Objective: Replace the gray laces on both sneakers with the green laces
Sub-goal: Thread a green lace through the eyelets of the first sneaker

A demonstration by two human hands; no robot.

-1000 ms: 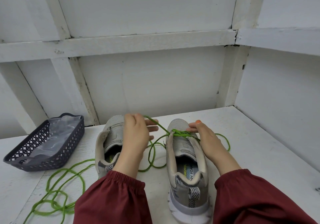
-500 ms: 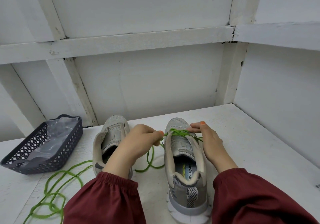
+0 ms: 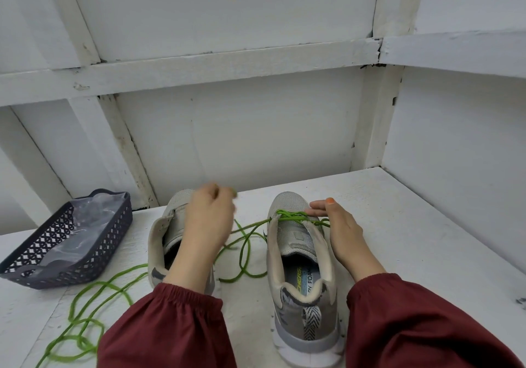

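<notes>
I have the left hand [image 3: 210, 225] raised at the centre of the frame, blurred, over the tongue of the laceless gray mesh sneaker [image 3: 166, 236]. Its grip is curled and pinches the free end of the thin bright green cord lace [image 3: 287, 215], which I judge it holds high to draw slack through an eyelet. That lace runs right from the hand, sags in a loop onto the white painted desk [image 3: 412, 239] between the shoes, and crosses the far eyelets of the second gray mesh sneaker [image 3: 301, 271], right of centre. The right hand [image 3: 341, 234] lies along that sneaker's outer side, its grip spread, straight fingers [image 3: 311, 212] laid on the crossing. I read this as bracing: it pins the shoe and the threaded rows so the pull does not drag them. Both sneakers point away from me with heels near, which keeps the eyelets open to both hands. The other green cord lace [image 3: 85, 308] lies coiled at lower left, beside the shoe I take it to be meant for. A dark perforated plastic basket [image 3: 85, 251] lined with clear film sits at the left edge. I see no gray laces on either sneaker, so only the lacing appears to remain.
</notes>
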